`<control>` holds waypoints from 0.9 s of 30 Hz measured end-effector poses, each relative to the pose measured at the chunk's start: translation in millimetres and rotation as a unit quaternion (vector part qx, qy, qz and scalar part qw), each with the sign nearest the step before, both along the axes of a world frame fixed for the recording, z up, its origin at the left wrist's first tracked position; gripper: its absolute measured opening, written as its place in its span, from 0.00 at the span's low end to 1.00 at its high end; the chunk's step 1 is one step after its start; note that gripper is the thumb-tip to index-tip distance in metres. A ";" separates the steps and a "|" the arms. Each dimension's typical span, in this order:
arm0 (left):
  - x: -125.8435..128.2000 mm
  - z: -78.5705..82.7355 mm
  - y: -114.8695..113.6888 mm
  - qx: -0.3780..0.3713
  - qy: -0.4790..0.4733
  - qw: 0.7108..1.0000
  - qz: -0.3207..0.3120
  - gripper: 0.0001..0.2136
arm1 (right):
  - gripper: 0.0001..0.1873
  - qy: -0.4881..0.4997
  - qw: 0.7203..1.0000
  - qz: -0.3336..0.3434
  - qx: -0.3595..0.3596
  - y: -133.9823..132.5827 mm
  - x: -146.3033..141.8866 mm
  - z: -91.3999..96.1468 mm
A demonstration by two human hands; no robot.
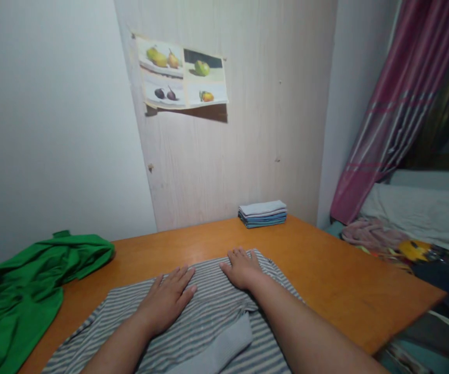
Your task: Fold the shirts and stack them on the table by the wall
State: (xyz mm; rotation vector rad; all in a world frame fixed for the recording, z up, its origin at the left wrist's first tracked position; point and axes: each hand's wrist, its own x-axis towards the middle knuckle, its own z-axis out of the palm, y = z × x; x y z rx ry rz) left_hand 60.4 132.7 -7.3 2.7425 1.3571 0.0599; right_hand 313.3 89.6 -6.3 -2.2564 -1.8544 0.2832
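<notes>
A grey-and-white striped garment (pixel 209 317) lies spread on the orange wooden table (pixel 345 280) right in front of me. My left hand (pixel 168 301) rests flat on it, palm down, fingers stretched out and pointing away. My right hand (pixel 243 269) also lies flat on the cloth near its far edge, fingers extended and close together. Neither hand holds anything. A plain grey band of the garment (pixel 224 348) shows between my forearms.
A crumpled green garment (pixel 25 291) lies at the table's left end. A small stack of folded cloths (pixel 262 213) sits at the far edge by the wooden panel with a fruit poster (pixel 183 75). A bed with clothes (pixel 407 244) and a curtain (pixel 407 104) are on the right.
</notes>
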 end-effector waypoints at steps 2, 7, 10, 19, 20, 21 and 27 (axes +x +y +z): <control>0.6 2.4 -1.1 -0.004 0.002 1.000 0.001 0.32 | 0.41 -0.005 0.998 -0.059 0.001 2.7 8.1 -0.2; 0.7 3.3 -2.0 -0.008 0.003 1.000 0.003 0.32 | 0.42 -0.008 0.989 -0.136 0.063 1.5 19.6 3.2; -0.6 1.0 -0.8 -0.006 0.003 1.000 0.004 0.32 | 0.44 -0.003 0.994 -0.100 0.045 -0.6 21.2 -0.2; -7.1 -2.9 3.5 0.003 0.001 1.000 0.016 0.33 | 0.46 -0.016 0.988 -0.147 0.053 2.7 26.2 -4.4; -7.7 -3.4 3.7 0.004 0.000 1.000 0.016 0.33 | 0.46 -0.020 0.986 -0.153 0.065 2.9 27.2 -4.0; -8.2 -4.0 4.0 0.006 -0.002 1.000 0.016 0.33 | 0.47 -0.022 0.986 -0.152 0.068 3.0 28.1 -4.2; -8.8 -4.9 6.8 0.004 -0.011 1.000 0.009 0.34 | 0.48 -0.014 0.992 -0.128 0.014 5.1 31.6 -13.6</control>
